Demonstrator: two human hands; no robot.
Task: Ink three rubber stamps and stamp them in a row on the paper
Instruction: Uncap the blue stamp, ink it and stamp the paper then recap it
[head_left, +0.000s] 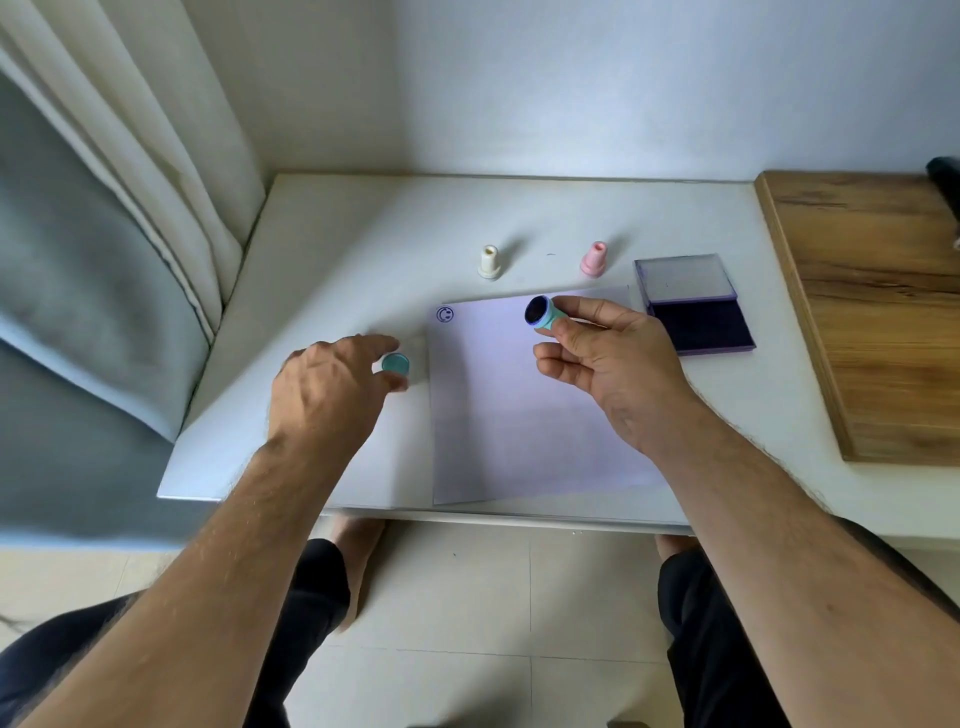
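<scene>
A white sheet of paper (519, 415) lies on the white table (363, 249), with one blue smiley print (444, 314) in its far left corner. My right hand (613, 364) holds a teal stamp (543, 314) above the paper, its dark inked face turned to the left. My left hand (332, 384) rests just left of the paper with its fingertips on a round teal cap (396, 362). A white stamp (489, 261) and a pink stamp (594, 259) stand upright beyond the paper. The ink pad (696, 322) lies open at the right.
A wooden board (872, 312) lies at the table's right side, with a dark object (945, 176) at its far corner. Curtains (130, 208) hang at the left. The table's front edge is near my knees.
</scene>
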